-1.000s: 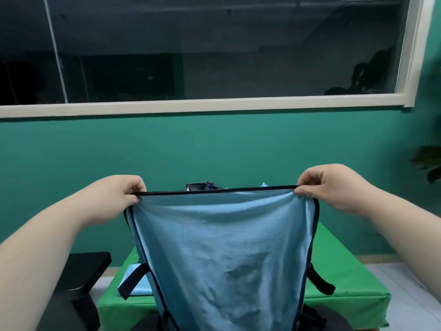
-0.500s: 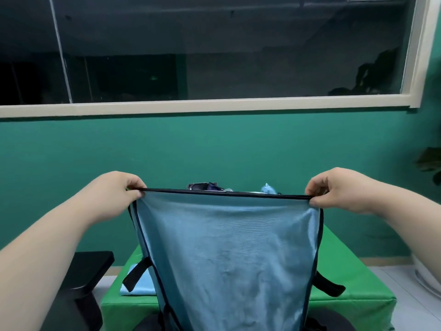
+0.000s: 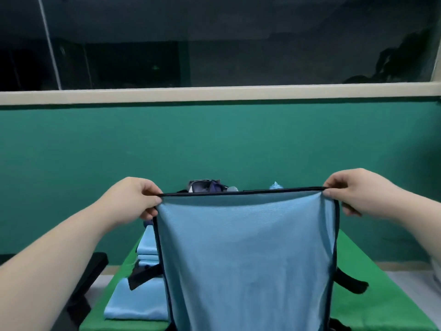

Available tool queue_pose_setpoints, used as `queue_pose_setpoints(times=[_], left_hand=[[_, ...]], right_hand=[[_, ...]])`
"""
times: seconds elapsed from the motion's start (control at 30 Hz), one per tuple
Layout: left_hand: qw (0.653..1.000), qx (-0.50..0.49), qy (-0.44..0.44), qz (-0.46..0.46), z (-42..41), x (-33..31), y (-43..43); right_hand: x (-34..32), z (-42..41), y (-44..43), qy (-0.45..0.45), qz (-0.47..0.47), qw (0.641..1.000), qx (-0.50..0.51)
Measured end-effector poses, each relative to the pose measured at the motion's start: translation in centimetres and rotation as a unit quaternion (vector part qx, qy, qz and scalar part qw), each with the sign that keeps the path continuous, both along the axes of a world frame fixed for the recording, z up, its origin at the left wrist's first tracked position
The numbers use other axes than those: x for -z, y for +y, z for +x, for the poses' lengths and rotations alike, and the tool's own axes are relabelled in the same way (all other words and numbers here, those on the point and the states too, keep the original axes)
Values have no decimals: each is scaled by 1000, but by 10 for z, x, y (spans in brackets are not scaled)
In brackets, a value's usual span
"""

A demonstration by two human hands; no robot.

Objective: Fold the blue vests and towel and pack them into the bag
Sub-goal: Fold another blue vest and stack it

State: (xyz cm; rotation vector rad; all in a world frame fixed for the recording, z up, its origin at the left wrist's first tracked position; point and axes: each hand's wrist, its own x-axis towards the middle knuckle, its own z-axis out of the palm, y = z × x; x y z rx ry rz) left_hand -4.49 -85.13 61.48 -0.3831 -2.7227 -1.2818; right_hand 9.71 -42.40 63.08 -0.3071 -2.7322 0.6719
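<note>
A light blue vest (image 3: 248,259) with dark trim and black side straps hangs stretched in front of me above the green table (image 3: 372,309). My left hand (image 3: 133,199) pinches its top left corner, and my right hand (image 3: 353,189) pinches the top right corner, the dark edge taut between them. Folded light blue cloth (image 3: 138,302) lies on the table at the left, with more folded pieces (image 3: 148,249) stacked behind it. A dark bag (image 3: 205,186) peeks over the vest's top edge; most of it is hidden.
A black chair or stool (image 3: 86,283) stands left of the table. A green wall with a wide dark window runs behind. Pale floor shows at the right of the table.
The vest has been held up higher and pulled wider between my hands. The view has tilted down slightly, showing more of the table and the folded blue cloth on the left.
</note>
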Motion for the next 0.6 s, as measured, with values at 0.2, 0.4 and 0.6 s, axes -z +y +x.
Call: queue_pose_setpoints(times=[0.2,0.4,0.6], left_hand=[[1000,-7,11,4,-67,-3,35],[998,-22,52,-3,-145,-77,72],[976,-26,216,-16,-160,-200,93]], right_hand=[[5,-73,25,60,-208,976,32],[-62,-172,55,124,-239,962,38],[-185,-203,64,269,-106,956,43]])
